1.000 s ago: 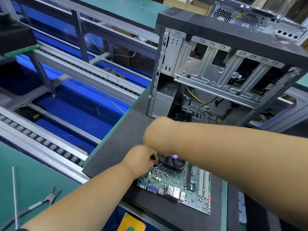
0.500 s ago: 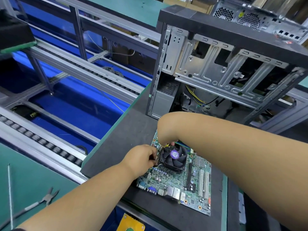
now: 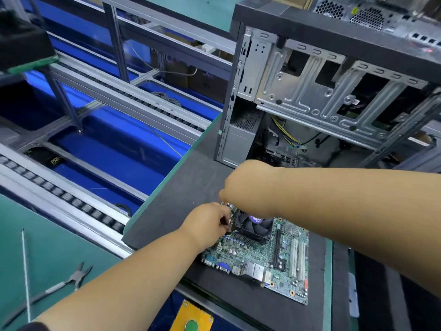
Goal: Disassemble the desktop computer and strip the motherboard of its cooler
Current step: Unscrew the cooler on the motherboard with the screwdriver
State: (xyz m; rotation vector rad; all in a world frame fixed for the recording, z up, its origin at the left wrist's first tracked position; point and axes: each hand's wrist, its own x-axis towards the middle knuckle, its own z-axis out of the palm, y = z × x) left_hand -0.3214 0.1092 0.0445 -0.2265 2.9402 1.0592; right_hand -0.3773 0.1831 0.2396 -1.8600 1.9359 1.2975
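On the dark mat of the bench (image 3: 167, 206) lies the green motherboard (image 3: 257, 256), flat and out of the computer case (image 3: 298, 96), which stands open just behind it. The black cooler (image 3: 254, 226), with its fan and purple sticker, sits on the far part of the board.

The left hand (image 3: 207, 222) is at the cooler's left edge. Its fingers are curled, and the grip looks like a pinch on a small metal part there, maybe a screw or a clip. It is too small to be sure. The right hand (image 3: 248, 187) comes over the top of the cooler from the far side. Its fingers are bent down behind the wrist and hidden, so I cannot tell if that grip is holding anything.

The step in hand seems to be getting the cooler loose from the board. The case work looks done, since the board is already out.

Next, each corner of the cooler must be freed, and its thin wire unplugged. Then the cooler should lift straight up while one hand keeps the board down.

Pliers (image 3: 69, 280) lie on the green top at the left, well apart.
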